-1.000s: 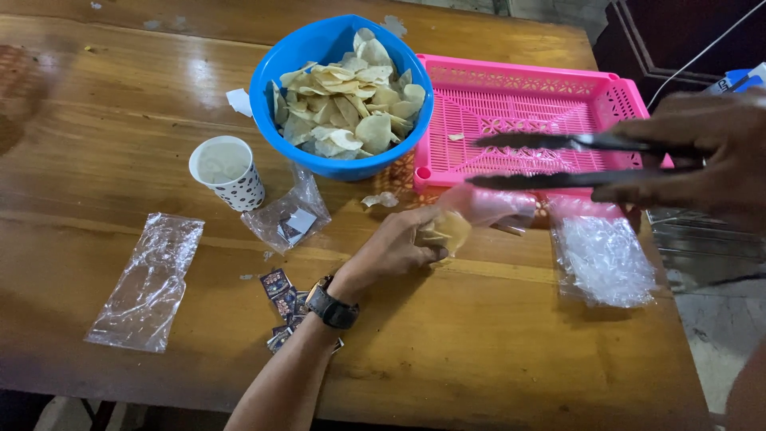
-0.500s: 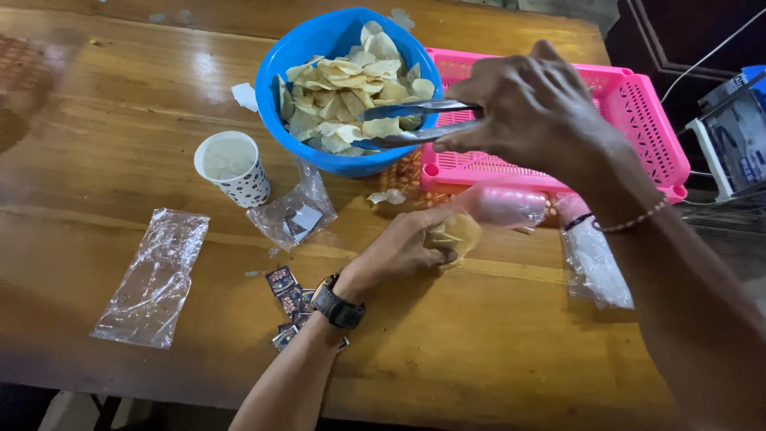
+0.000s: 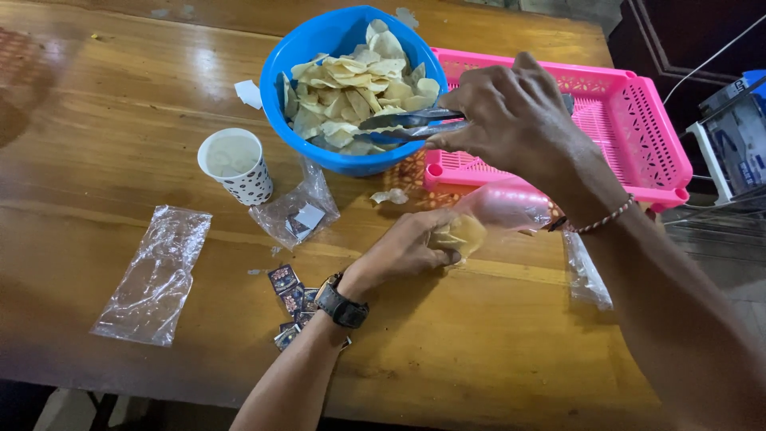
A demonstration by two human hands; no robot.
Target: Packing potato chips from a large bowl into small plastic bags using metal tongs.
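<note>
Over the blue bowl (image 3: 351, 88) at the far side of the table, the right hand (image 3: 511, 120) squeezes metal tongs (image 3: 411, 124). A second ago the tongs were out over the pink basket (image 3: 638, 120) with their arms apart. Now their tips are down among the chips (image 3: 355, 80) and nearly together, so it looks like they are grabbing a chip.

The left hand (image 3: 403, 247) has not moved. It is curled around a clear bag (image 3: 479, 219) near the middle of the table, with a few chips inside and the open end facing the bowl.

The table (image 3: 120, 120) is shiny brown wood. On the left lies a flat empty plastic bag (image 3: 155, 275). A white cup with dots (image 3: 235, 166) stands near the bowl, and a small bag of paper bits (image 3: 299, 215) sits beside it. Little dark square stickers (image 3: 287, 299) lie near the left wrist. A pile of clear bags (image 3: 586, 267) sits on the right. Past the table's right edge is a white and blue machine (image 3: 734, 132) and dark furniture.
</note>
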